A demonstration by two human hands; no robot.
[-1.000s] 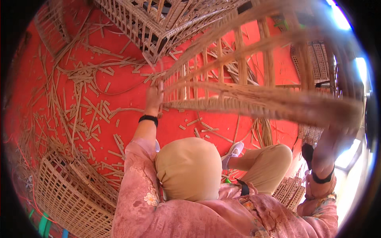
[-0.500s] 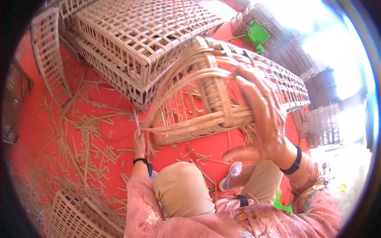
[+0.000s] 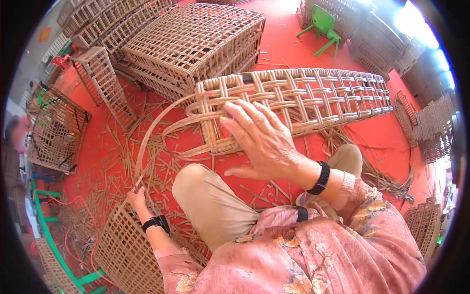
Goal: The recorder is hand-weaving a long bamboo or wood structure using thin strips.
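Your right hand (image 3: 262, 142), fingers spread flat, presses the near end of the long tan open-weave rattan cage (image 3: 293, 100) lying across the red floor (image 3: 289, 41) beyond your knee. Your left hand (image 3: 137, 198), low at left, pinches a loose curved cane strip (image 3: 147, 142) rising to the cage's left corner. Cut cane scraps (image 3: 117, 171) litter the floor.

A long woven rattan panel (image 3: 293, 100) lay across the floor (image 3: 289, 44) before the knees, stacked cages (image 3: 196, 44) behind it, a child's chair (image 3: 323, 24) farther back, cut strips (image 3: 147, 161) scattered left.
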